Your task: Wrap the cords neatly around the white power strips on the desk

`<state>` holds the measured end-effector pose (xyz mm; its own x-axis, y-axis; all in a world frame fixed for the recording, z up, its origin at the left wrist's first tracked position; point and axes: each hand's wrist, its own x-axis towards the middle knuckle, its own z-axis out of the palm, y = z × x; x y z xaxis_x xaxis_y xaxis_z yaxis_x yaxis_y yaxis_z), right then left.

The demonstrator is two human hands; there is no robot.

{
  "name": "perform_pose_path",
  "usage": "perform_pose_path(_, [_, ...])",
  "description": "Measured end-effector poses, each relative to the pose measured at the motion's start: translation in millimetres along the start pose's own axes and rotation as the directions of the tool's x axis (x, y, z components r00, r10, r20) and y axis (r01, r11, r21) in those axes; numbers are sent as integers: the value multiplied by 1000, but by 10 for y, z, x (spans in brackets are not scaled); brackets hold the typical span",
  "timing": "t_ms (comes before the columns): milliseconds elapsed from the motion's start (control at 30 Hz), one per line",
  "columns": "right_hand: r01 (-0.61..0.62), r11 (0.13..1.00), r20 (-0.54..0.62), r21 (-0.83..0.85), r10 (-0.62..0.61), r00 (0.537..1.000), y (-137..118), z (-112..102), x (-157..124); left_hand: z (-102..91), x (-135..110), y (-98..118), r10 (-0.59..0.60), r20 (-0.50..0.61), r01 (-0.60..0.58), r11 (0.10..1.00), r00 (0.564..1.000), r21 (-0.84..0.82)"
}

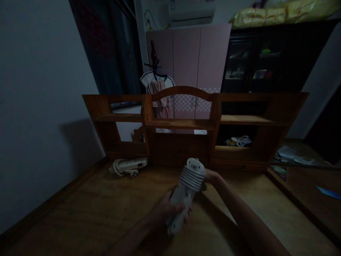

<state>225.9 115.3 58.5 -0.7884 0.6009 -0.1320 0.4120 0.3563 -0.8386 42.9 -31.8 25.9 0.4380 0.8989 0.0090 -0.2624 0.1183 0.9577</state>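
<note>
A white power strip (183, 204) is held up at a tilt above the wooden surface, its cord (192, 177) wound in several turns round the far end. My left hand (170, 208) is closed round the lower part of the strip, thumb across its face. At the far end, my right hand (210, 176) is beside and partly behind the wound cord. Its fingers are hidden there, so their grip does not show. A small dark shape, too dim to name, shows just under the right hand.
A second white power strip (133, 163) with a coiled cord lies at the left, against a wooden shelf unit (183, 123). A plastic bag (243, 141) rests in the right shelf. Walls and a raised edge (301, 209) bound the wooden surface (106, 206).
</note>
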Motion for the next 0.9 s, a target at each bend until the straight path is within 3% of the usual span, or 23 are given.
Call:
perform_pose_path(100, [-18, 999, -21, 33, 19, 1000, 20, 23, 44, -72, 132, -61, 54, -252, -74, 995, 966, -74])
perform_pose_path(200, [-5, 1000, 1, 21, 5, 1000, 12, 83, 122, -137, 223, -84, 55, -397, -101, 990, 916, -97])
perform_pose_path(433, [-21, 991, -41, -131, 16, 999, -29, 100, 148, -156, 239, -69, 160, -409, -120, 985, 899, 122])
perform_pose_path(600, [-1, 975, 48, -224, 12, 999, -182, 44, 5, -237, 266, -143, 177, -443, -67, 965, 879, 252])
perform_pose_path(733, [-6, 923, 55, -386, 29, 998, -270, 54, -61, -276, 283, -192, 179, -482, -53, 963, 858, 265])
perform_pose_path(900, [4, 808, -55, -589, -45, 997, -337, 98, -94, -256, 272, -154, 159, -507, -34, 969, 847, 247])
